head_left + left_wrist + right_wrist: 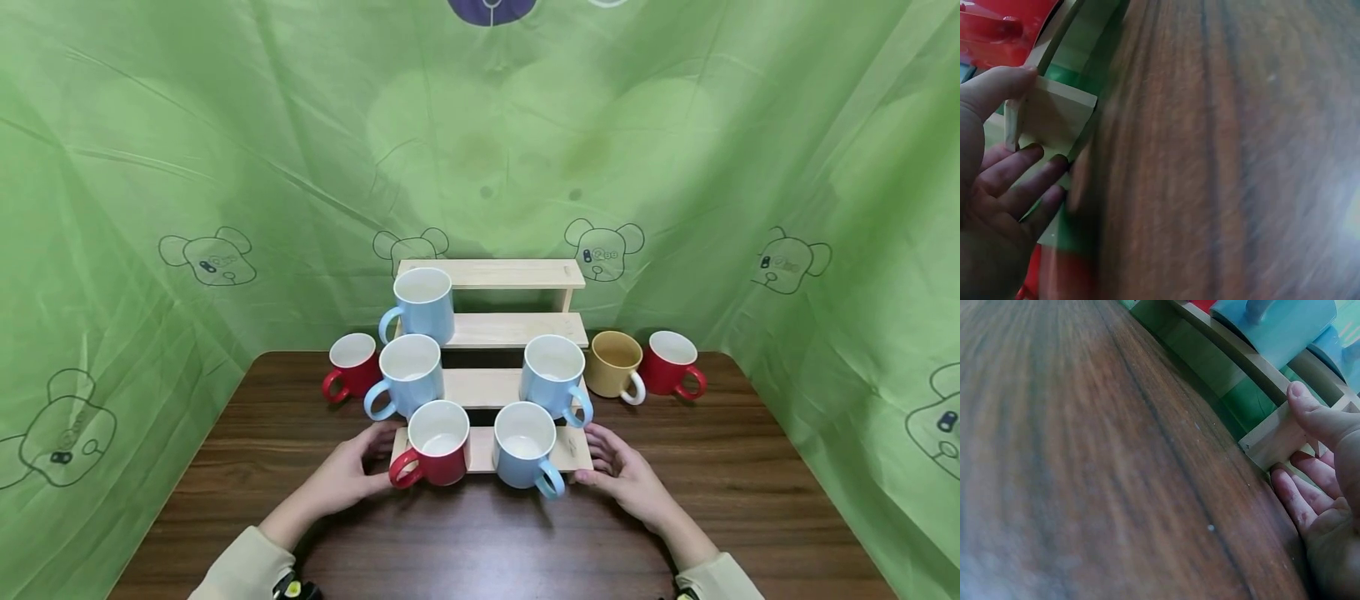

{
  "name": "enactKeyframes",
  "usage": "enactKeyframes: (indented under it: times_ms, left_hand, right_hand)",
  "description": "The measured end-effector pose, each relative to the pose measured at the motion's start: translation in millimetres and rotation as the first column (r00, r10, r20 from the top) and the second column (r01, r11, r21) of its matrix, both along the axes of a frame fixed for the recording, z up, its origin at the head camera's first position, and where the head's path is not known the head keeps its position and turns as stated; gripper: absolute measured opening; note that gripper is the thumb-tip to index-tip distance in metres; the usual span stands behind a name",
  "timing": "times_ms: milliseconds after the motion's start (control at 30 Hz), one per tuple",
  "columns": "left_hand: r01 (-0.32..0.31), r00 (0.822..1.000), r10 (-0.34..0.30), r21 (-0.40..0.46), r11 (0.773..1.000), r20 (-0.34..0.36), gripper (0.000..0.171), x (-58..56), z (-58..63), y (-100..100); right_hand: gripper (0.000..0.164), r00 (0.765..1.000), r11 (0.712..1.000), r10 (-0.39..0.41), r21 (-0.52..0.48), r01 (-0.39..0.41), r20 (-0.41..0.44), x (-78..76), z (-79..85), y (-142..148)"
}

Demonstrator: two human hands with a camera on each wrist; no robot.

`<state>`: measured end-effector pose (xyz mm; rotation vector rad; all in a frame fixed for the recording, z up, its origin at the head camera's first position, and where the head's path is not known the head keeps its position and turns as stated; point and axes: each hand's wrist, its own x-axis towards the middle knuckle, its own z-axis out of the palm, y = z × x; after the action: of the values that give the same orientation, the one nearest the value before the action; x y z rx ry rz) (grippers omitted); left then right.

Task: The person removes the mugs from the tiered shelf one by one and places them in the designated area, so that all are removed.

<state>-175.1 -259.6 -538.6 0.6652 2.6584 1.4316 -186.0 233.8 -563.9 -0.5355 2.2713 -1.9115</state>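
A stepped wooden rack (483,389) stands on the table, holding mugs on its lower tiers. My left hand (347,472) grips the left end of its bottom step, thumb at the front edge and fingers around the end support (1057,115). At the other end, my right hand (628,477) holds the step the same way, thumb against the front corner (1272,434). Between the hands, a red mug (442,458) and a light blue mug (519,460) sit on that step. Above them are two light blue mugs (420,387) (551,387), and higher left another light blue mug (431,317).
Beside the rack on the left is a red mug (356,367). To its right stand a tan mug (609,371) with a white handle and another red mug (666,371). A green curtain (480,150) with bear drawings hangs around the dark wooden table (465,550).
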Motion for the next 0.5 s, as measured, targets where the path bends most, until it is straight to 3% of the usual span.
enactKeyframes:
  times_ms: [200, 500]
  left_hand:
    - [0.036, 0.999, -0.035, -0.044, 0.998, 0.025, 0.069, -2.0, 11.0, -3.4]
    - [0.078, 0.996, -0.083, -0.107, 0.991, -0.039, 0.062, -3.5, 22.5, -19.9]
  right_hand:
    - [0.077, 1.0, 1.0, 0.007, -0.009, -0.007, -0.003, 0.3, 1.8, 0.0]
    - [0.078, 1.0, 1.0, 0.002, 0.007, -0.002, 0.002, 0.7, 2.6, -0.4]
